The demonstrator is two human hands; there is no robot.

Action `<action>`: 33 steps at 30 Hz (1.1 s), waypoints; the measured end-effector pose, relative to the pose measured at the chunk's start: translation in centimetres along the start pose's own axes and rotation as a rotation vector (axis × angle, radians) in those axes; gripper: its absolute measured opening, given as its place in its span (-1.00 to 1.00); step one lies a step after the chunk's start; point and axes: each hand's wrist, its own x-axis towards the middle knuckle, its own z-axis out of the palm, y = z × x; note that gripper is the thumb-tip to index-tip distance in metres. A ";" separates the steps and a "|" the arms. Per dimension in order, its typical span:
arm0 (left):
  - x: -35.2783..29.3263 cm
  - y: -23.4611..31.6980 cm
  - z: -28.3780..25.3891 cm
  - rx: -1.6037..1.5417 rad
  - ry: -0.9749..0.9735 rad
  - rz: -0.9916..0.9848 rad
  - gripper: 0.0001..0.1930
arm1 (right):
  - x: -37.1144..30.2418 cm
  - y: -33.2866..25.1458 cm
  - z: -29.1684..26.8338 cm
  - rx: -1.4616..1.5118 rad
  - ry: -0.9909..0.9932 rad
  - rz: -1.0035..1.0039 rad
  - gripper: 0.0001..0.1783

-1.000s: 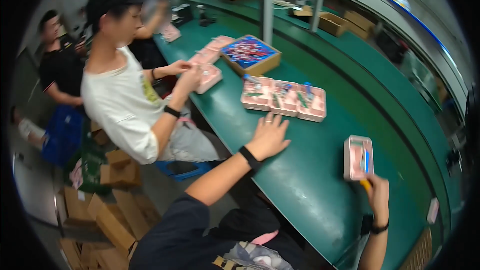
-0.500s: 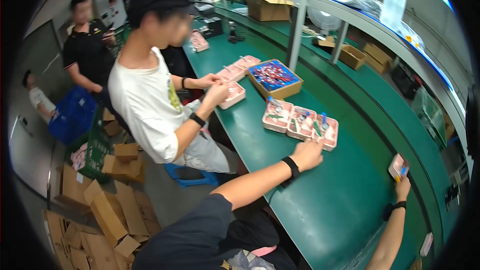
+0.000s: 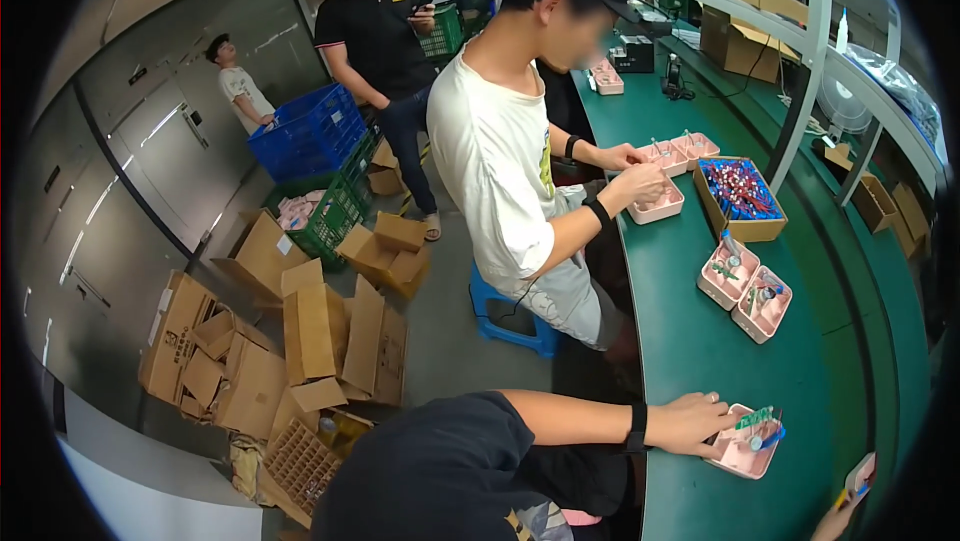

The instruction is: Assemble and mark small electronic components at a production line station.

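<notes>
Left hand point(image 3: 688, 424) is at the bench's near edge, thumb and fingers narrowed on the side of the near tray point(image 3: 742, 458), a pink one lying flat on the green workbench point(image 3: 690, 351). In it: a green board point(image 3: 755, 418) leaning up at the far wall, a blue-ended part point(image 3: 776, 435) beside it. Right hand point(image 3: 832, 523) is cut by the lower right rim of the view, next to a yellow-ended item point(image 3: 842, 499) and a second pink tray, the edge tray point(image 3: 863, 467); whether its fingers grip either, cannot tell. Farther up the bench, two loaded trays point(image 3: 718, 293) sit corner to corner with like parts, no hand on them. My judgement on progress: the near tray is stocked, handling of its contents not yet begun; the loaded pair is also waiting. State of the edge tray's contents: too small to tell.
</notes>
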 end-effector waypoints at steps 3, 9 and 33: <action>-1.2 0.5 -0.1 -0.046 -0.017 0.051 -0.37 | -3.9 -7.1 -3.3 0.605 -0.373 -0.191 -0.56; -1.8 1.0 0.3 -0.022 -0.088 0.088 -0.49 | -11.3 -20.0 -3.9 0.811 -0.488 -0.451 -0.39; -1.9 3.3 0.6 -0.198 0.219 0.087 -0.54 | -14.2 -18.5 -2.0 0.858 -0.357 -0.190 -0.76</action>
